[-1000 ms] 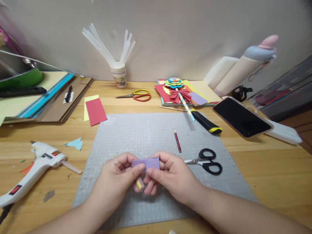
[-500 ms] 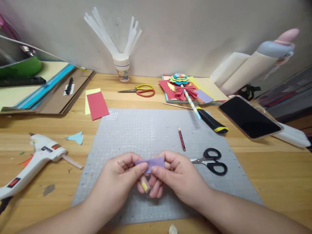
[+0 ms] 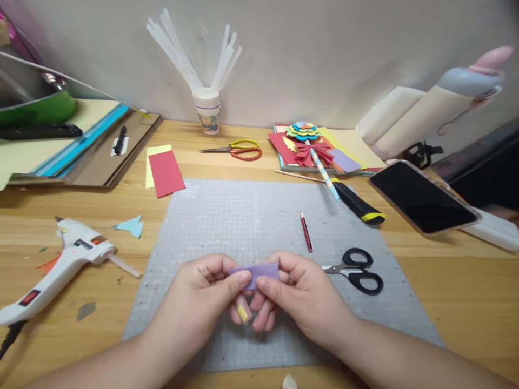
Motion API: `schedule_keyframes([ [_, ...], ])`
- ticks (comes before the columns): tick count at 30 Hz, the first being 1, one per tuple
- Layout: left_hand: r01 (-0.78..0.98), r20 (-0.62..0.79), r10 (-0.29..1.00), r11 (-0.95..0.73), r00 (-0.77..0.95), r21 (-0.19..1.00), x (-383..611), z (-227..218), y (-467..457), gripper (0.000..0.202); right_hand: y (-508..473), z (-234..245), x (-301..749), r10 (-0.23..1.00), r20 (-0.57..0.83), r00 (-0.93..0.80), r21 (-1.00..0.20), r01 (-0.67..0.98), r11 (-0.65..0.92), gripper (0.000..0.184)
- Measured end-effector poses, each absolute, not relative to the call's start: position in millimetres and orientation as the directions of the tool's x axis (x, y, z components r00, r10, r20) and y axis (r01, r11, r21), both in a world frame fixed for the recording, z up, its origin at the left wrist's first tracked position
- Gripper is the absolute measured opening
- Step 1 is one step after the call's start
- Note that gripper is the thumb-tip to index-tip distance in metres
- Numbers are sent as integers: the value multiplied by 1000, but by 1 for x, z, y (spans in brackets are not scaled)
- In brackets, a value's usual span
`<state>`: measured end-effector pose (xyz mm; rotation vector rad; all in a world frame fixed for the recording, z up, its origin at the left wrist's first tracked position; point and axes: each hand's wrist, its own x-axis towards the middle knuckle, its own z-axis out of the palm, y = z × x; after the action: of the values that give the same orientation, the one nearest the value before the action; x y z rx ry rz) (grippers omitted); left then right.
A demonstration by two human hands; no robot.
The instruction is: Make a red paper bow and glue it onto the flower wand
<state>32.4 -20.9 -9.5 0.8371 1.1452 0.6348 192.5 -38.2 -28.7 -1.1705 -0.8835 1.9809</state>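
A small folded piece of purple paper (image 3: 265, 270) is pinched between both hands, above the grey cutting mat (image 3: 227, 216). My left hand (image 3: 214, 286) grips its left part, thumb on the near face. My right hand (image 3: 294, 289) grips the right part, its thumb close to the other. Something small and yellow (image 3: 242, 312) shows at a finger of my left hand; I cannot tell what it is. Black-handled scissors (image 3: 359, 270) lie just right of my right hand, their blade tips hidden behind it. A short red-and-black pencil (image 3: 306, 232) lies beyond the hands.
At left lies a white glue gun (image 3: 77, 259). Red paper (image 3: 166, 173), red-and-yellow-handled scissors (image 3: 243, 148) and a paper cup (image 3: 208, 113) of glue sticks stand behind the mat. A paper flower (image 3: 303, 131), black cutter (image 3: 357, 202) and phone (image 3: 424, 197) are at right.
The whole scene has shifted slightly to the right in view. Both hands keep the same pinch on the purple paper, and nothing on the table has visibly moved.
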Motion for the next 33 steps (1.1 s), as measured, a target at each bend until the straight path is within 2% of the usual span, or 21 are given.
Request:
schedule_keyframes([
  [8, 20, -512, 793, 537, 330, 844, 31, -11, -20, 27, -39, -29, 194, 808, -451, -379, -827, -164, -539, 36],
  [13, 164, -528, 723, 514, 445, 842, 30, -12, -24, 25, -36, -26, 198, 721, -527, -450, -813, 20, -582, 28],
  [15, 215, -539, 679, 505, 499, 836, 29, -12, -25, 23, -36, -26, 200, 731, -519, -444, -832, 66, -551, 24],
  [19, 208, -535, 651, 513, 539, 833, 28, -11, -26, 24, -36, -26, 199, 791, -466, -396, -857, -20, -514, 26],
  [25, 162, -544, 648, 553, 534, 817, 29, -11, -25, 26, -35, -27, 198, 787, -412, -460, -845, -130, -519, 35],
  [29, 179, -497, 747, 469, 442, 865, 31, -14, -25, 26, -36, -30, 195, 827, -413, -381, -848, -171, -502, 35],
  [33, 231, -352, 897, 295, 267, 927, 29, -14, -24, 23, -39, -32, 191, 809, -424, -407, -837, -165, -521, 39],
])
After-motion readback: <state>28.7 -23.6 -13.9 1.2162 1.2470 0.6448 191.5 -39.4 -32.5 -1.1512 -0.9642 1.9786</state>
